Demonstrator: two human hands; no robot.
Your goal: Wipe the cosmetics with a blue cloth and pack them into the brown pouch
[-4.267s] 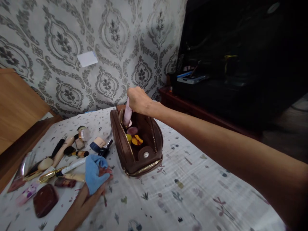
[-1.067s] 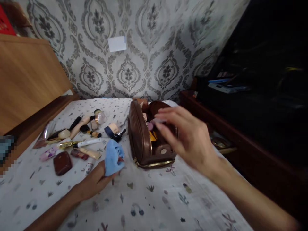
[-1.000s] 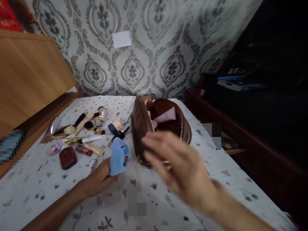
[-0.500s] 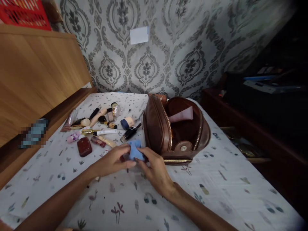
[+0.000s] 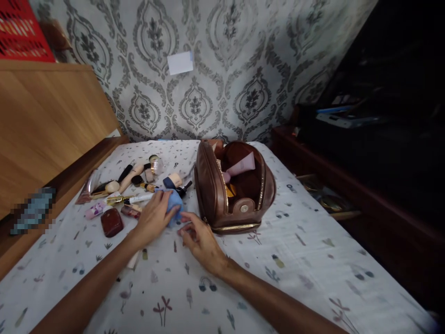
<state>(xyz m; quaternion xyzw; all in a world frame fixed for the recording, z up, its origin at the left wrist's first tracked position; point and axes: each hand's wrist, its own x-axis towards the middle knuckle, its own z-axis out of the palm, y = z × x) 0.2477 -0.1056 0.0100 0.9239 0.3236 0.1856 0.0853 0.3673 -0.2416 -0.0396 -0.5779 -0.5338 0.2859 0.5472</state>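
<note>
While our left hand (image 5: 152,218) grips the cloth (image 5: 176,202), our right hand (image 5: 203,243), half spread and looking empty, is just right of it, by the bag (image 5: 209,178).

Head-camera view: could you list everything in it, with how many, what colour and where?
Sheet: 1, white with printed motifs, centre and foreground
Bag: 1, brown, on the sheet, open
Tube: 1, pink, in the bag
Cloth: 1, blue, left of the bag
Case: 1, dark red, left on the sheet
Other cosmetics: several, mixed colours, left of the bag, too crowded to count
Wallpaper: 1, grey and white, back wall
Card: 1, white, on the wallpaper
Basket: 1, red, top left
Wooden panel: 1, light brown, left
Far right: too dark to list
Left hand: 1, bare, gripping the cloth
Right hand: 1, bare, beside the cloth
</note>
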